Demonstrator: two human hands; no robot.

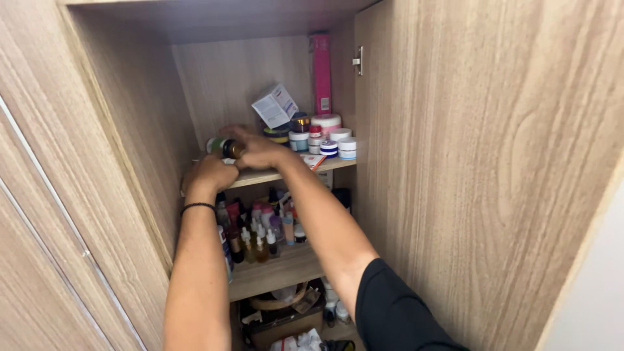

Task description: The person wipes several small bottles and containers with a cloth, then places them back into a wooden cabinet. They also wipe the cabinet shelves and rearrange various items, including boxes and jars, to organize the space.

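Observation:
Both my hands reach into a wooden cupboard at the upper shelf (pixel 270 175). My right hand (pixel 257 149) grips a small bottle (pixel 224 147) with a green body and a dark brown, gold-banded end, held on its side above the shelf's left part. My left hand (pixel 209 174) is curled shut at the shelf's front edge just below the bottle; whether it holds anything is hidden. A black band sits on my left wrist.
Several small jars (pixel 328 140), a white box (pixel 275 105) and a tall pink can (pixel 320 75) stand at the shelf's right back. The lower shelf (pixel 279 270) carries many small bottles. A basket (pixel 279 304) sits at the bottom. The open door (pixel 481 162) fills the right.

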